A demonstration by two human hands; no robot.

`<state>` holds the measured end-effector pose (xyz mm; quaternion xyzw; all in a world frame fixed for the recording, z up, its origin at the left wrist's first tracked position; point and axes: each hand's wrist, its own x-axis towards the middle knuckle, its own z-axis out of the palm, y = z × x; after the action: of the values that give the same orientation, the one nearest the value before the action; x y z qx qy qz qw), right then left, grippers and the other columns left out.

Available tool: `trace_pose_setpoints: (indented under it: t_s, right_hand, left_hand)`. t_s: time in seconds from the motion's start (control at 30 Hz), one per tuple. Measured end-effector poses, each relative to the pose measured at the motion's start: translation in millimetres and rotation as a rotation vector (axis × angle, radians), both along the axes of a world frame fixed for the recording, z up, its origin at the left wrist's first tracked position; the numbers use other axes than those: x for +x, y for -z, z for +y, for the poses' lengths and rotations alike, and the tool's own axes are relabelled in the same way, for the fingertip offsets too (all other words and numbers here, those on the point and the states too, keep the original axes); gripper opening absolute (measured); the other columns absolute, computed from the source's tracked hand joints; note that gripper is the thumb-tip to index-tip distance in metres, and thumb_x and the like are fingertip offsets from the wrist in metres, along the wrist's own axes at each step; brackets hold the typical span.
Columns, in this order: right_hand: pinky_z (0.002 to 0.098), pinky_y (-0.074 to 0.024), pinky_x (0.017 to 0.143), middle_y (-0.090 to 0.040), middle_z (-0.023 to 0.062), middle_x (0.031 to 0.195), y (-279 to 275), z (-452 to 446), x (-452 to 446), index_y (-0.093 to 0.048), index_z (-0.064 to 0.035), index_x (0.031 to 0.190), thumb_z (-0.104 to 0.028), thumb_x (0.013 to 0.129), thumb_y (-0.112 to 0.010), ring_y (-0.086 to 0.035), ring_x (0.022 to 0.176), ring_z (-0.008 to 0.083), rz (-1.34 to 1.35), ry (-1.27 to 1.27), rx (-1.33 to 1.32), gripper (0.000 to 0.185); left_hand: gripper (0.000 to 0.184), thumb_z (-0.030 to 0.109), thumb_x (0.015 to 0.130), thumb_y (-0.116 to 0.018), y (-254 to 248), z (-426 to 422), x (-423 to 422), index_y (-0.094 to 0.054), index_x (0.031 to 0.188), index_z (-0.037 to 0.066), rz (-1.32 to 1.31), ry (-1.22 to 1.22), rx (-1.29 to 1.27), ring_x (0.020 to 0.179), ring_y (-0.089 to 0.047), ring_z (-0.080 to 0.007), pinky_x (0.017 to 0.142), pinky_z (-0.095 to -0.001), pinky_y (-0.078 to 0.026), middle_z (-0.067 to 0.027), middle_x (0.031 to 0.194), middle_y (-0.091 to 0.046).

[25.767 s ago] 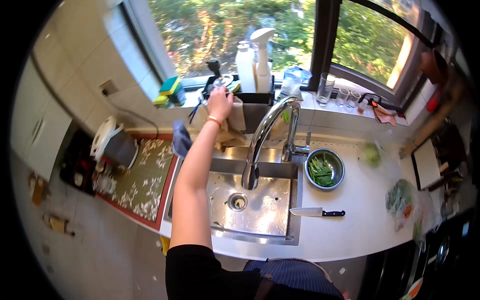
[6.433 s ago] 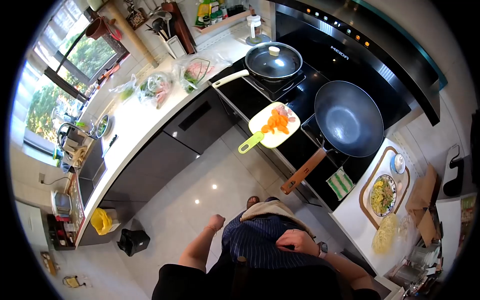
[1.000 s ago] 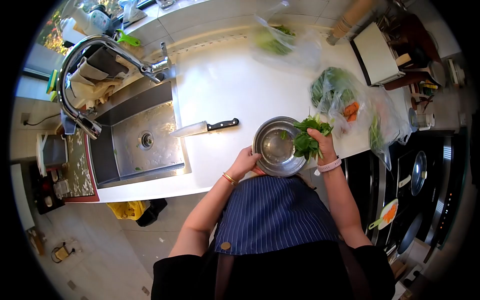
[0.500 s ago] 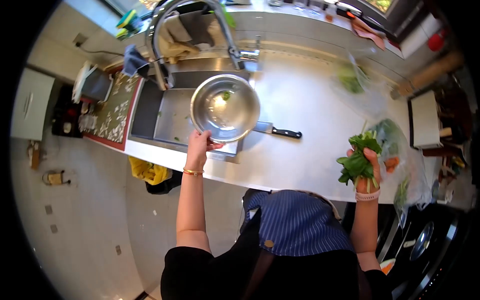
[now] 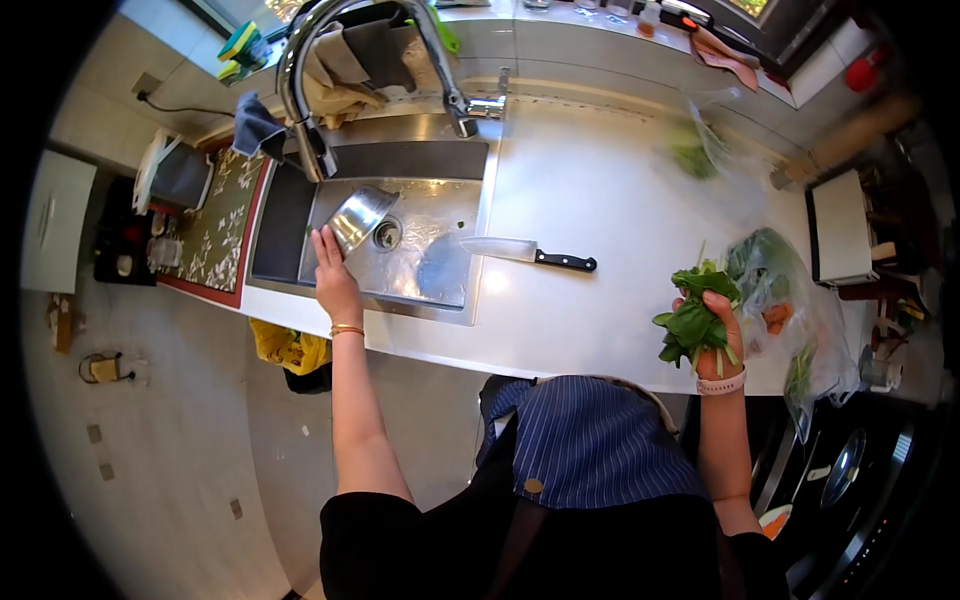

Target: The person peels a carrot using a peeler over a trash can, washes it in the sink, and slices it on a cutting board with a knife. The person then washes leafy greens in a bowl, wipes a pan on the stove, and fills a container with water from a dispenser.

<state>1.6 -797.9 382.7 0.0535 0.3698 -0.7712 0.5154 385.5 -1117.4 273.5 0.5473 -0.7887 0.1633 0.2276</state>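
My left hand (image 5: 337, 278) grips the rim of a stainless steel bowl (image 5: 362, 218), tipped steeply on its side over the sink (image 5: 450, 262). Water glistens on the sink floor beside the drain (image 5: 388, 234), with a small green scrap nearby. In my right hand (image 5: 722, 335) is a bunch of leafy greens (image 5: 695, 320), held above the right part of the counter with stems poking out below. Between the two hands a kitchen knife (image 5: 530, 252) lies on the counter, its blade pointing at the sink and its black handle to the right.
A tall faucet (image 5: 305, 140) arches over the sink's back left. Plastic bags of vegetables (image 5: 775, 275) lie right of my right hand, and another bag (image 5: 700, 160) sits farther back. A patterned mat (image 5: 225, 225) is left of the sink; a stove (image 5: 850, 500) is at lower right.
My left hand has moved the bowl left and down into the sink area, tipping it from level onto its side. Water now shows on the sink floor. My right hand still holds the greens.
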Motion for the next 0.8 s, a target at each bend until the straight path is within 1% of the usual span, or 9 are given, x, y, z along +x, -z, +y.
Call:
trace_pose_setpoints:
  t_s: [0.17, 0.23, 0.3, 0.43, 0.5, 0.57, 0.6, 0.73, 0.8]
  right_hand:
    - [0.0345, -0.054, 0.067, -0.058, 0.0113, 0.092, 12, 3, -6, -0.052, -0.0023, 0.107, -0.007, 0.08, -0.06, -0.058, 0.079, 0.0239, 0.044, 0.003, 0.027, 0.029]
    - [0.0328, -0.0535, 0.07, -0.058, 0.0087, 0.093, 8, -8, 1, -0.051, -0.0036, 0.109, -0.007, 0.08, -0.06, -0.059, 0.081, 0.0196, 0.248, -0.124, 0.019, 0.031]
    - [0.0286, -0.0514, 0.071, -0.058, 0.0042, 0.091, -5, -27, 21, -0.051, -0.0036, 0.104, -0.008, 0.081, -0.061, -0.059, 0.084, 0.0159, 0.514, -0.108, 0.042, 0.026]
    - [0.0346, -0.0506, 0.075, -0.058, 0.0081, 0.095, 28, -52, 38, -0.048, -0.0036, 0.103, -0.022, 0.073, -0.07, -0.058, 0.093, 0.0192, 1.007, -0.162, 0.26, 0.041]
    - [0.0407, -0.0468, 0.084, -0.055, 0.0152, 0.111, 29, -32, 34, -0.047, -0.0046, 0.115, -0.037, 0.069, -0.073, -0.051, 0.11, 0.0283, 1.62, -0.443, 0.693, 0.063]
    - [0.0447, -0.0427, 0.09, -0.045, 0.0215, 0.125, 19, -3, 46, -0.044, -0.0023, 0.122, -0.044, 0.064, -0.074, -0.04, 0.12, 0.0365, 1.831, -0.446, 1.049, 0.078]
    - [0.0438, -0.0417, 0.092, -0.037, 0.0232, 0.133, 9, 16, 52, -0.04, -0.0007, 0.127, -0.047, 0.065, -0.073, -0.038, 0.121, 0.0396, 1.813, -0.442, 1.174, 0.084]
    - [0.0371, -0.0433, 0.091, -0.054, 0.0076, 0.121, -27, 83, 80, -0.053, -0.0044, 0.115, -0.032, 0.079, -0.063, -0.05, 0.111, 0.0277, 1.564, 0.117, 1.085, 0.046]
    - [0.0364, -0.0438, 0.09, -0.056, 0.0064, 0.117, -19, 115, 97, -0.056, -0.0052, 0.11, -0.029, 0.078, -0.062, -0.051, 0.11, 0.0263, 1.553, 0.143, 1.182, 0.041]
  left_hand:
    - [0.062, -0.004, 0.082, -0.045, -9, 27, -37, -0.03, 0.14, 0.011, 0.26, 0.077, 0.021, 0.092, -0.059, -0.0358, 0.074, -0.0373, -0.049, -0.0145, 0.137, -0.041]
    - [0.047, 0.0, 0.083, -0.044, -7, 48, -62, -0.04, 0.13, 0.0, 0.65, 0.188, 0.323, 0.092, -0.06, -0.0349, 0.077, -0.0355, -0.047, -0.0216, 0.125, -0.05]
    - [0.029, 0.003, 0.082, -0.047, 28, 67, -81, -0.049, 0.11, -0.006, 0.846, 0.283, 0.804, 0.077, -0.064, -0.024, 0.06, -0.0329, -0.055, -0.0163, 0.094, -0.061]
    - [0.02, 0.005, 0.086, -0.044, -13, 160, -166, -0.051, 0.103, -0.004, 1.115, 0.365, 1.645, 0.066, -0.064, -0.0207, 0.057, -0.0337, -0.058, -0.0103, 0.086, -0.061]
    - [0.021, 0.004, 0.086, -0.044, -29, 191, -195, -0.049, 0.105, -0.004, 1.039, 0.492, 1.804, 0.071, -0.064, -0.0216, 0.057, -0.0331, -0.058, -0.0113, 0.091, -0.06]
    - [0.023, 0.003, 0.086, -0.042, -34, 209, -212, -0.048, 0.108, -0.005, 0.89, 0.574, 1.889, 0.074, -0.065, -0.0224, 0.058, -0.0333, -0.059, -0.0121, 0.095, -0.06]
    - [0.025, 0.002, 0.086, -0.042, -32, 216, -217, -0.048, 0.109, -0.005, 0.806, 0.602, 1.913, 0.074, -0.065, -0.0229, 0.057, -0.033, -0.059, -0.0127, 0.095, -0.06]
    - [0.025, 0.001, 0.085, -0.042, -22, 239, -233, -0.048, 0.108, -0.007, 0.52, 0.755, 2.086, 0.069, -0.065, -0.0234, 0.055, -0.0323, -0.059, -0.0146, 0.092, -0.061]
    - [0.024, 0.001, 0.086, -0.042, -29, 257, -246, -0.048, 0.107, -0.008, 0.248, 0.889, 2.201, 0.073, -0.065, -0.0242, 0.055, -0.0303, -0.059, -0.0164, 0.095, -0.06]
